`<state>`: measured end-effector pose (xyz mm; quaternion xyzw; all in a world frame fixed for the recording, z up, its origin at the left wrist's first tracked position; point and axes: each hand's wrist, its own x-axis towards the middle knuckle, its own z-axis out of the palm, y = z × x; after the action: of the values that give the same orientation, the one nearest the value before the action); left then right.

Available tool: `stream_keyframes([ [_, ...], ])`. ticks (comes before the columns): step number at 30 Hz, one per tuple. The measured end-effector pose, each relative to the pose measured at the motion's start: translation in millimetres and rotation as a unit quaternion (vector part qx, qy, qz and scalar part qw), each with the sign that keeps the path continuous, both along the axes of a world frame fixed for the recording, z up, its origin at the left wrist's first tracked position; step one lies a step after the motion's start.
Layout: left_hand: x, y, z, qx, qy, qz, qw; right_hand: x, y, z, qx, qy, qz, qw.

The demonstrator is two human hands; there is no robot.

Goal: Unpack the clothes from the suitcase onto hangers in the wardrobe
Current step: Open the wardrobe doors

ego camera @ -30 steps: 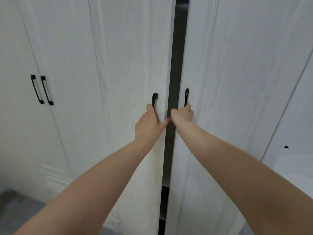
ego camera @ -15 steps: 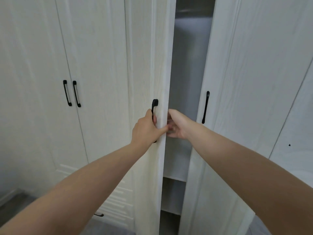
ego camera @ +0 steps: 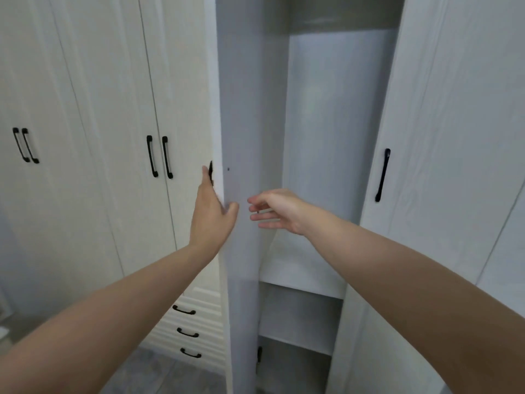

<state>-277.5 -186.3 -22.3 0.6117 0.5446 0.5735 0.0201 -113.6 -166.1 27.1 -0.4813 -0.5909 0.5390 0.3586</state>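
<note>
My left hand point(ego camera: 211, 214) braces the left door point(ego camera: 241, 109) edge (thumb hooked), right hand point(ego camera: 277, 211) slack, clearing wardrobe access.

We reach both bare arms forward; our left hand point(ego camera: 211, 211) is flat with fingers straight, our right hand point(ego camera: 277, 210) hangs relaxed, fingers loosely extended.
</note>
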Motion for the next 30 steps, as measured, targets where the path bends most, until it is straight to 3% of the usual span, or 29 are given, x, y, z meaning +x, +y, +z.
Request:
stream_keyframes([
  [5, -28.1, -3.7, -1.7, 0.001, -0.053, 0.022, 0.998, -6.3, 3.7, 2.4, 0.006, -0.013, -0.012, 1.0],
  [8, -22.1, -9.3, 3.0, 0.116, 0.105, 0.088, 0.984, -1.4, 13.6, 4.2, 0.012, -0.017, -0.034, 0.999],
  [10, 0.5, -6.9, 8.0, 0.167, 0.231, 0.034, 0.958, 7.5, 24.0, 6.3, 0.021, -0.017, -0.061, 0.998],
  [14, 51.1, 14.3, 14.7, 0.118, 0.338, -0.012, 0.934, 39.9, 48.9, 8.1, 0.052, -0.016, -0.164, 0.985],
  [20, 132.2, 75.6, 34.9, 0.037, 0.329, -0.044, 0.942, 136.8, 73.8, 11.2, 0.09, -0.107, -0.268, 0.953],
  [25, 221.0, 132.5, 47.6, -0.001, 0.302, -0.129, 0.944, 235.0, 81.0, 22.4, 0.077, -0.081, -0.309, 0.945],
  [30, 308.0, 176.1, 39.6, -0.089, 0.208, -0.2, 0.953, 318.5, 76.1, 27.1, 0.069, -0.066, -0.326, 0.94],
])
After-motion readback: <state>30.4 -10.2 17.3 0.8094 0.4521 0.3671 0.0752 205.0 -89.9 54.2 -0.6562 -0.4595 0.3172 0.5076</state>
